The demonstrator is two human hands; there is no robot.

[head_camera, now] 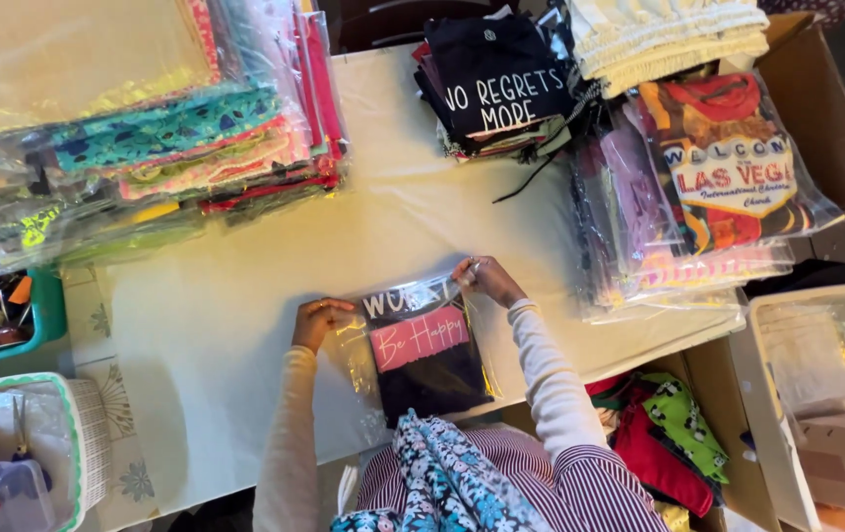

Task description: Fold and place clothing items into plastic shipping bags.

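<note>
Both of your hands pinch the top corners of a clear plastic bag (pixel 421 347) holding a folded black shirt with a pink panel: your left hand (pixel 318 320) closes on the upper left corner, your right hand (pixel 483 278) on the upper right. That bag lies flat on the white table (pixel 245 296), right in front of you near its front edge. Further up to the left rests a heap of bagged colourful garments (pixel 166 138); up to the right sits a stack of dark folded shirts (pixel 493 84), beside more bagged printed shirts (pixel 708 187). A teal bin (pixel 46 313) sits at far left, a cardboard box (pixel 821 118) far right.
</note>
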